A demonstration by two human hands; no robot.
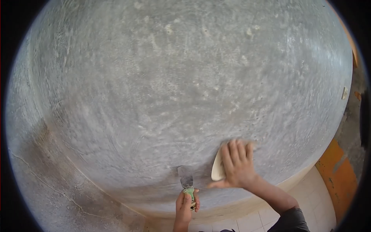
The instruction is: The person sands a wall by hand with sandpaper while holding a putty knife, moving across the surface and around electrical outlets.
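A grey, rough plastered wall (pixel 174 85) fills most of the view. My left hand (pixel 186 204) grips the green handle of a putty knife (pixel 186 178), whose metal blade rests flat against the low part of the wall. To its right, my right hand (pixel 237 162) presses a pale cream pad (pixel 217 170), likely sandpaper, against the wall with fingers spread over it. The pad is mostly hidden under the hand.
A lighter band (pixel 247 207) runs along the wall's base above white floor tiles (pixel 309 197). An orange-painted surface (pixel 338 178) stands at the right. A cracked concrete face (pixel 46 181) lies at the lower left. A small white switch plate (pixel 344 93) sits at the right edge.
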